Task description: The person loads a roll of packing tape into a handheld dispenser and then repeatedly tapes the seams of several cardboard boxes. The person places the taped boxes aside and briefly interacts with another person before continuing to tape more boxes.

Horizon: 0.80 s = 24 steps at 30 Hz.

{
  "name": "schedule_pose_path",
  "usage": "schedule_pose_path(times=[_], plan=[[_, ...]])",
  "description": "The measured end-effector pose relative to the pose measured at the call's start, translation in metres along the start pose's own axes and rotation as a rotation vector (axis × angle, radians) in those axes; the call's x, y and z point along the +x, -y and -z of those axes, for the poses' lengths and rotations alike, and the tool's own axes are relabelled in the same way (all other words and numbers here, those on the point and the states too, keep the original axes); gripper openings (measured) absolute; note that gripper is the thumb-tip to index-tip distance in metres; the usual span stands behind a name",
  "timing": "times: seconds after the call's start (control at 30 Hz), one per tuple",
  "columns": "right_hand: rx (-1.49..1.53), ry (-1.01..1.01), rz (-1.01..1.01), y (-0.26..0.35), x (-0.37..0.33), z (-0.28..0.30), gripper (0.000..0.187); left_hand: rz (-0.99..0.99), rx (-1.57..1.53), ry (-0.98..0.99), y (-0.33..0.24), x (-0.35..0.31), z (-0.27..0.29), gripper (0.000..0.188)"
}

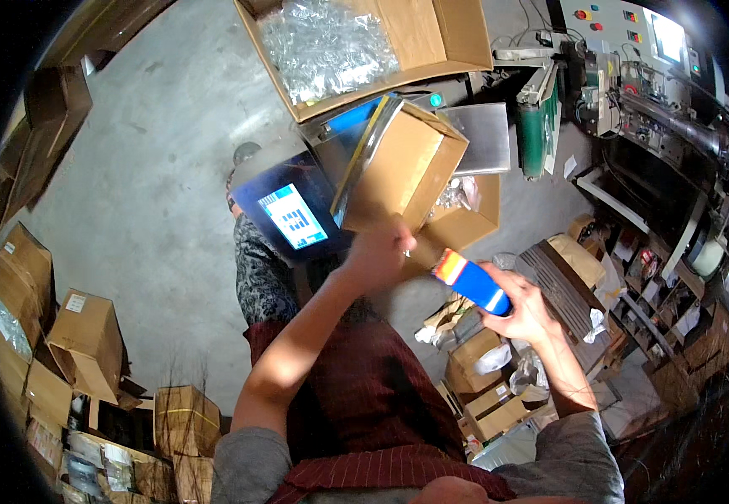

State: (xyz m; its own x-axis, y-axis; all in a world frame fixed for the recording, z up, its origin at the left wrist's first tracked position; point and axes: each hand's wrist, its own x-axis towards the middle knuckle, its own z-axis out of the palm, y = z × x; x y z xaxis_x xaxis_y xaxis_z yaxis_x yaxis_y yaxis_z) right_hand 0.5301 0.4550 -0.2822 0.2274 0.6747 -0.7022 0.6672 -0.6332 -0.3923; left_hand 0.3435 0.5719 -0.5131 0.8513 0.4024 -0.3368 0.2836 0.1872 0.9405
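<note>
My right hand [522,309] grips a slim blue pack [475,284] with white, orange and red bands at its far end. Thumb and fingers wrap its near end. Left of it, my left hand [378,254] is curled closed and slightly blurred. Its fingertips are pressed together just in front of an open cardboard box [410,164]. Whatever they pinch, if anything, is too small to make out. The box sits tilted beside a dark panel with a lit screen [294,217]. My two hands are apart.
A large carton [448,38] of clear plastic pieces stands beyond. A smaller carton [478,210] lies behind the box. Machinery with a green roller [531,130] and a control panel [625,21] fills the right. Several cartons [87,344] stand at the left.
</note>
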Motion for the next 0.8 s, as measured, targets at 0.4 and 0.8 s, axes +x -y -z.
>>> schedule_pose_path(times=[0.4, 0.8], plan=[[-0.177, -0.018, 0.007, -0.005, 0.043, -0.007, 0.066, 0.12, 0.424, -0.093, 0.076, 0.055, -0.041, 0.025], [-0.218, -0.018, 0.0, -0.013, 0.047, -0.014, 0.072, 0.346, 0.432, -0.073, 0.064, 0.073, -0.066, 0.018]])
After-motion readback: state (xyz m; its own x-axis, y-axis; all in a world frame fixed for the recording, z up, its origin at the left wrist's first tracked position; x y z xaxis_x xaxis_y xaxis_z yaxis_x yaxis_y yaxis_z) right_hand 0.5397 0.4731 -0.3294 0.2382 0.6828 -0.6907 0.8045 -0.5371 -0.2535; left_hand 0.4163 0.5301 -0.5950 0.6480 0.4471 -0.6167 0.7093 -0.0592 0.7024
